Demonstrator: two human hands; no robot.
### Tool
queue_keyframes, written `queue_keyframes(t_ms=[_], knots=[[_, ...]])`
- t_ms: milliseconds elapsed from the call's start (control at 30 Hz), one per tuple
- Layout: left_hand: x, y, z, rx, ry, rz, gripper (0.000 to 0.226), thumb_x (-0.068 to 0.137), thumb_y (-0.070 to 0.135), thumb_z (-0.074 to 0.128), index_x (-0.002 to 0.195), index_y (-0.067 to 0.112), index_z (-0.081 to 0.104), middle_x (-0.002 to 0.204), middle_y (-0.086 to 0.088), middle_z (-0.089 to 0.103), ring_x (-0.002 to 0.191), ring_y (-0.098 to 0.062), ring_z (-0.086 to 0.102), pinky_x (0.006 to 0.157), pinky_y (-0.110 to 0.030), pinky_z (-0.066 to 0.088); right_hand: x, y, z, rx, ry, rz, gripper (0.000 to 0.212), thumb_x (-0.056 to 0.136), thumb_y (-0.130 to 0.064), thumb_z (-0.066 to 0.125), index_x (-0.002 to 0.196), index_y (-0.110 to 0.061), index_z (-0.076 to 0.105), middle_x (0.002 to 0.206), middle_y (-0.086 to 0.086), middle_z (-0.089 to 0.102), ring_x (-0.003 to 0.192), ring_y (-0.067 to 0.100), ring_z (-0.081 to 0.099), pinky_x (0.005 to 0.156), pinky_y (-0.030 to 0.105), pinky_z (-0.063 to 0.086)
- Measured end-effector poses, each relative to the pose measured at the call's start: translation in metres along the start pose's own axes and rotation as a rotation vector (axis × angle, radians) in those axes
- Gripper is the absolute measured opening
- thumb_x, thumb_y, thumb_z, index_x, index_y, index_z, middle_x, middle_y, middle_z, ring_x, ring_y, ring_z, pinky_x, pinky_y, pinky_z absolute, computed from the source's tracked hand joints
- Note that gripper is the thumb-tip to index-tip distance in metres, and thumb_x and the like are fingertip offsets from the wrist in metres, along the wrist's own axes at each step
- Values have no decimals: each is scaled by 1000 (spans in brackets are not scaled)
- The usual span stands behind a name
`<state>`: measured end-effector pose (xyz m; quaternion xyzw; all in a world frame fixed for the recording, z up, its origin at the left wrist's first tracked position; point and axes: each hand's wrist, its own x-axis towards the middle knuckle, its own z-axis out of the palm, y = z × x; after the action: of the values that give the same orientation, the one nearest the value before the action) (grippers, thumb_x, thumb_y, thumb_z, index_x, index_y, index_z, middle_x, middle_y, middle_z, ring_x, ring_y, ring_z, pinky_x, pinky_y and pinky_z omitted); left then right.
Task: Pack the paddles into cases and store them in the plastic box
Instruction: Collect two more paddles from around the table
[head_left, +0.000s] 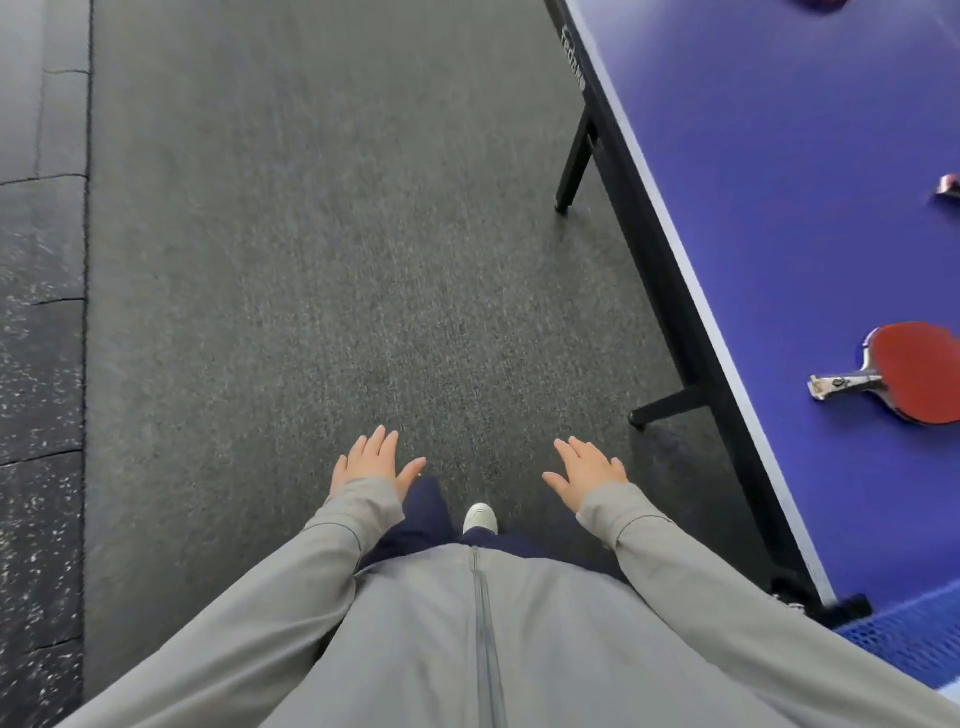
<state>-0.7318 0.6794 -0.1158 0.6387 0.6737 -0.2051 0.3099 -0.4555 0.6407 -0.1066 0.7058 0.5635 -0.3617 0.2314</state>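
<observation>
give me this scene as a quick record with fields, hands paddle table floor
left hand: open, fingers spread, holds nothing
right hand: open, holds nothing
red paddle: lies flat on the table, handle toward the near edge, untouched
table: blue, on the person's right
floor: grey carpet under both hands
cases, plastic box: not in view

Blue table (779, 182) stands on grey carpet (311, 260).
</observation>
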Motion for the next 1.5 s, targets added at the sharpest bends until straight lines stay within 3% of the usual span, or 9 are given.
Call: queue_keyframes(t_ms=[367,600,900,1033,1267,1500], knots=[[168,53,-144,196,18,262,71,92,62,29,150,24,14,160,6,5,147,-18,4,118,-40,10,83,-40,-99,230,30,226,60,98,-48,31,150,-26,11,159,-3,9,146,18,7,117,47,12],[227,143,-219,398,45,582,73,92,62,28,151,22,11,160,5,3,147,-18,1,119,-39,7,102,-49,-150,421,181,366,60,98,-48,30,150,-24,10,159,-2,9,147,17,5,117,47,11],[236,293,-222,604,27,938,72,94,60,27,151,20,7,160,3,-2,147,-18,-4,119,-38,2,93,14,-154,682,330,658,61,97,-50,30,149,-23,13,158,0,14,146,18,12,116,43,17],[237,358,-214,629,44,1043,73,94,60,25,151,20,4,160,3,-4,147,-17,-6,119,-37,1,91,57,-159,726,488,789,61,96,-49,37,147,-19,23,150,1,31,138,19,29,109,36,29],[230,468,-185,726,55,1095,73,93,62,26,151,24,3,160,5,-5,147,-15,-5,119,-35,4,81,151,-172,808,687,1068,48,95,-44,44,133,-15,44,128,4,51,119,24,45,90,38,39],[229,505,-164,818,39,1163,74,93,62,26,151,24,1,160,5,-4,147,-15,-3,119,-34,4,66,216,-159,911,721,1306,52,92,-41,52,130,-7,45,121,13,54,113,30,48,83,43,41]])
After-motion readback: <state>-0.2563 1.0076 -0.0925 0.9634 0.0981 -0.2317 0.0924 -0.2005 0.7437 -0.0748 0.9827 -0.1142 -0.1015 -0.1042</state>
